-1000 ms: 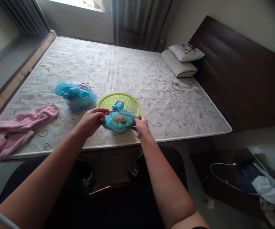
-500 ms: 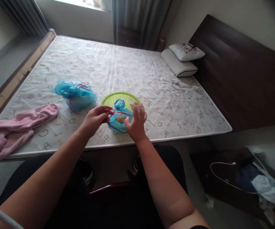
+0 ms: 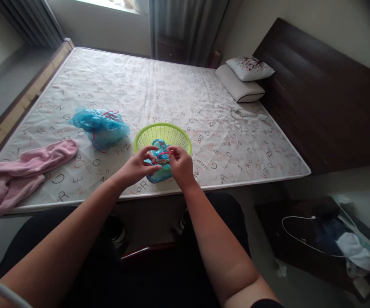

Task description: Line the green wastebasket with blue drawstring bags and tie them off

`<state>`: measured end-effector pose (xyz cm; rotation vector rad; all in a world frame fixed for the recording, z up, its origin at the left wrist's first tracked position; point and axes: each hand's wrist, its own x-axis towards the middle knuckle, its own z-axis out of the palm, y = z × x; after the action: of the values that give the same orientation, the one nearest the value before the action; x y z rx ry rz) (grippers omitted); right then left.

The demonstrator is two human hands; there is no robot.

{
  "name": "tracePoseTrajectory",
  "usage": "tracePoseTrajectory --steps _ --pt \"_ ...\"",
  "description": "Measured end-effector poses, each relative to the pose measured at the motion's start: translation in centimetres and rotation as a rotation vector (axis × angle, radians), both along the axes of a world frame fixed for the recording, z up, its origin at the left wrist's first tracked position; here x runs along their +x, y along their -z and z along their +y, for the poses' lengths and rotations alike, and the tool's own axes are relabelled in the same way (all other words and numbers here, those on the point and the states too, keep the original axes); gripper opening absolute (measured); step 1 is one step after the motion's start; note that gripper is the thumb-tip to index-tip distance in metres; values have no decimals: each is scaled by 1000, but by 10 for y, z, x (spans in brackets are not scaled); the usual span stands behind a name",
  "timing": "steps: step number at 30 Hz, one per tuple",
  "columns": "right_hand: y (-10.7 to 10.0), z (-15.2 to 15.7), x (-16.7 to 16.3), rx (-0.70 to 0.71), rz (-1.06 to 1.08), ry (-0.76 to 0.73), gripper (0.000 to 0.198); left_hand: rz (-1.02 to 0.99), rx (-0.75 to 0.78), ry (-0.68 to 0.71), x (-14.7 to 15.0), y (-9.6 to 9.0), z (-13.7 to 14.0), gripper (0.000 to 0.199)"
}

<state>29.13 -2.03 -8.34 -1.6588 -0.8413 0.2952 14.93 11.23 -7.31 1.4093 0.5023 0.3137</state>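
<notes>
- Right hand [image 3: 182, 166] had shifted inward since the earlier frame, closer to the left hand [image 3: 136, 167].
- Right thumb and fingers were pinched on the red drawstring [image 3: 163, 153].
- Left hand was half open; couldn't tell whether fingertips touched plastic.
- Blue bag [image 3: 159, 176] lay over the green basket's [image 3: 174, 133] near side.
- Mattress [image 3: 236, 141] bore both.

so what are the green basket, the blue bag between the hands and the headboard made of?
Green basket: likely moulded plastic, low sheen; even openwork wall.
Blue bag: probably thin plastic film, glossy; crinkled, looks translucent.
Headboard: dark, faintly shiny; could be wood or veneer, but leatherette isn't ruled out.
</notes>
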Motion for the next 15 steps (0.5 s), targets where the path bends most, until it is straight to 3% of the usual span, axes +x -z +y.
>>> tracePoseTrajectory --steps 6,8,12,15 --pt "-6 -2 31 238 544 218 18 174 165 -186 -12 16 36 49" --pt "-11 -6 46 314 660 284 19 201 169 -162 -19 15 51 51" --pt "-22 -22 77 431 771 394 23 323 91 -1 -35 -5 78 43" --pt "-29 -35 97 435 820 468 23 246 -51 -151 -43 -26 90 26"
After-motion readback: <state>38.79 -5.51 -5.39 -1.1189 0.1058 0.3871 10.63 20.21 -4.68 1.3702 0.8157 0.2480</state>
